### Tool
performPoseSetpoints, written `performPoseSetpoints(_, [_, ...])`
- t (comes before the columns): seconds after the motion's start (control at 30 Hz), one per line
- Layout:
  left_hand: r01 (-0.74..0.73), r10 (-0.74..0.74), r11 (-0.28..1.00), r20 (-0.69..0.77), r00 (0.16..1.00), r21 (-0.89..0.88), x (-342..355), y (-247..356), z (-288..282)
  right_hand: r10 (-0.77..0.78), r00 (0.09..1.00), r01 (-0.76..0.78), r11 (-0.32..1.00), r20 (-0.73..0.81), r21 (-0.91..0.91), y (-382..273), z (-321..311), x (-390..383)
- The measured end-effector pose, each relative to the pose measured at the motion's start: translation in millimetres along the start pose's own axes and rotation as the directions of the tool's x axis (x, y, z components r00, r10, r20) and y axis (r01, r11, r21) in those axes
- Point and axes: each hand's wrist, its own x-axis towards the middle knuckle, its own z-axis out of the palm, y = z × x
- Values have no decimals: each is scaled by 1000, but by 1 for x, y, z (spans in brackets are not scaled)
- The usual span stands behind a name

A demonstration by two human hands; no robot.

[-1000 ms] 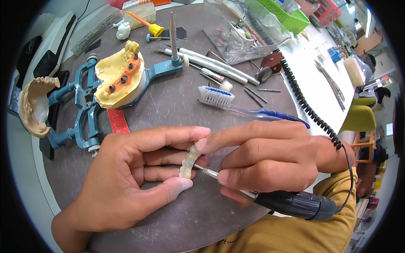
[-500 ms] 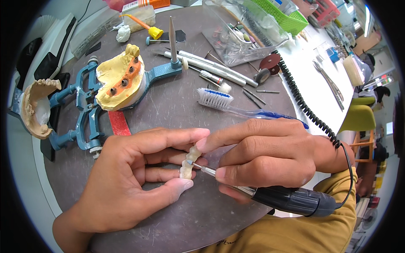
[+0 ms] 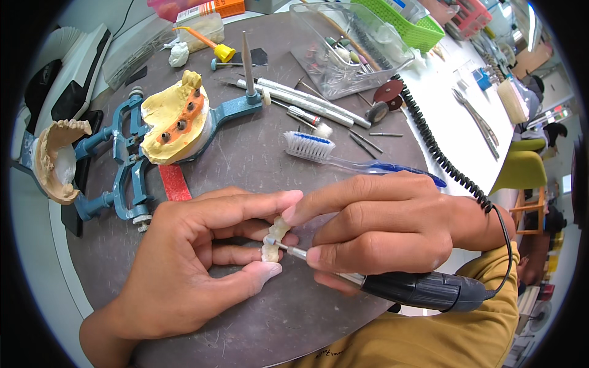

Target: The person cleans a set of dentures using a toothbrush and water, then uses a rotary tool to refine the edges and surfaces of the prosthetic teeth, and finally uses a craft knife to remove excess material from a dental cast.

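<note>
Between the fingertips and thumb of my left hand (image 3: 190,257) is a white dental bridge (image 3: 278,230), a short row of joined teeth. My right hand (image 3: 380,224) grips a dental handpiece (image 3: 423,289) with a black body and a silver nose. Its small bluish-grey tip touches the middle of the bridge. My right index fingertip rests at the far end of the bridge, close to my left index finger. The far side of the bridge is hidden by my fingers.
A blue articulator (image 3: 123,159) carries a yellow dental model (image 3: 175,122) and a beige one (image 3: 56,161). A toothbrush (image 3: 362,162) lies beyond my hands, before metal carving tools (image 3: 307,101). A clear box (image 3: 350,55) of burs stands behind. A coiled black cord (image 3: 438,144) runs along the right.
The handpiece tip has shifted slightly left along with my right hand, still against the bridge. The bridge has tilted a little in my left fingers. My view has moved slightly.
</note>
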Motion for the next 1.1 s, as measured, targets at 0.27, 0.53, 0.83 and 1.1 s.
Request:
performPoseSetpoints(0.27, [2,-2,1000,4,1000,-24,4,0,1,0,1000,0,1000,4,-15,1,-1,-4])
performPoseSetpoints(0.53, [-7,7,1000,-3,1000,6,-1,2,1,-9,1000,9,1000,5,6,0,0,-1])
performPoseSetpoints(0.83, [36,-35,999,28,999,-41,3,1,-2,9,999,-8,1000,32,-12,-1,-3,-4])
performPoseSetpoints(1.1, [49,-46,998,59,997,-49,2,2,-6,-9,998,12,999,63,-52,0,-5,-2])
